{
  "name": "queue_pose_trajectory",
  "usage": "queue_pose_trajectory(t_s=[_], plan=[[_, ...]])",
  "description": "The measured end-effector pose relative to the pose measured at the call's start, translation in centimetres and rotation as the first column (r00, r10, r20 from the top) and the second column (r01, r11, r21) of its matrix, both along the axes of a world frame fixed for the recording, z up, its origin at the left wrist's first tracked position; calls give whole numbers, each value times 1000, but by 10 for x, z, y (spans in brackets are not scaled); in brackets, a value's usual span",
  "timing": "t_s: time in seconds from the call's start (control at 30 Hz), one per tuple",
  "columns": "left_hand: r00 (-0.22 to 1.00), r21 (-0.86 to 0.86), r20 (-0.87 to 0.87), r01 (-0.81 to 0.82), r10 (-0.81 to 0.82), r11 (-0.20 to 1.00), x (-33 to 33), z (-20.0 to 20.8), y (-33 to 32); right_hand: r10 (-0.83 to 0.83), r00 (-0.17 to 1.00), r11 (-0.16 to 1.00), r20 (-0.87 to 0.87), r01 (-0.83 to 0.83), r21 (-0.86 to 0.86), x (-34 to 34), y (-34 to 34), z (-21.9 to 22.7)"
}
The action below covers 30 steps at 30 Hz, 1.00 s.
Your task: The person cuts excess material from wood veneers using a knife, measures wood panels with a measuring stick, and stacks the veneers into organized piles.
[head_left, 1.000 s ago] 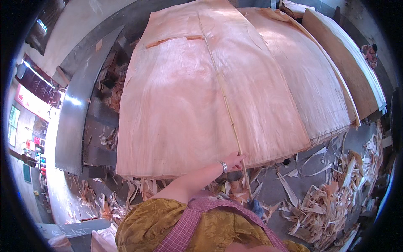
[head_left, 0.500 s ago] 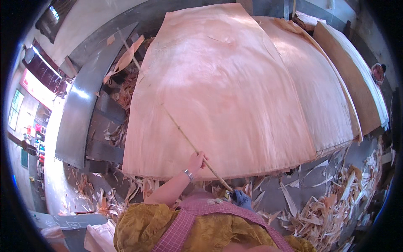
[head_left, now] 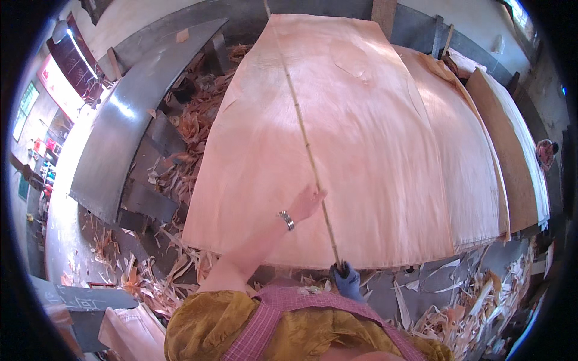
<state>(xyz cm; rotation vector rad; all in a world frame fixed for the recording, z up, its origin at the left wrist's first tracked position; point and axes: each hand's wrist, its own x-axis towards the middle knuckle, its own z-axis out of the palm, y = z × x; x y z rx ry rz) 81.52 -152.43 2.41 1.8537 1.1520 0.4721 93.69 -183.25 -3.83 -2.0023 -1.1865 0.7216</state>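
Observation:
A long, thin bamboo pole [head_left: 308, 145] runs from near my waist up over a large pinkish wood veneer sheet [head_left: 373, 180], its upper part reaching past the sheet's far edge. My left hand [head_left: 306, 203], bare and with a metal-banded watch [head_left: 286, 220] at the wrist, is closed round the pole over the near part of the sheet. Lower down, my right hand [head_left: 346, 281] in a blue-grey glove grips the pole's near end, just off the sheet's front edge. The veneer lies on top of a flat stack.
To the right, more veneer sheets [head_left: 460, 144] and a brown stack [head_left: 506, 144] stand alongside. Veneer scraps [head_left: 463, 319] litter the floor, also along the left side [head_left: 195, 129]. A grey metal panel [head_left: 123, 138] slopes at the left. Another person [head_left: 546, 153] is at the far right.
The pole has swung upright and out across the sheet, its upper part now past the far edge. My left hand has moved forward and right; my right hand still holds the near end.

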Motion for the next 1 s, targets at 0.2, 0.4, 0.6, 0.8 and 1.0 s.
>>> queue_pose_trajectory(t_s=[0.2,0.4,0.6,0.8,1.0], plan=[[789,560,524,-33,-322,828,-47,275,37,-141,978,988,154,129,88,9,119,30],[706,688,590,-188,-390,701,-108,429,1,-152,845,980,512,63,186,63,159,23],[888,839,332,-125,-317,530,-123,485,-56,53,944,720,-327,190,667,134,163,230],[956,880,153,-17,-250,475,-67,485,-110,459,886,104,-60,13,994,167,38,459],[952,857,105,59,-286,512,-7,457,-132,302,919,-87,253,-237,967,213,-105,552]])
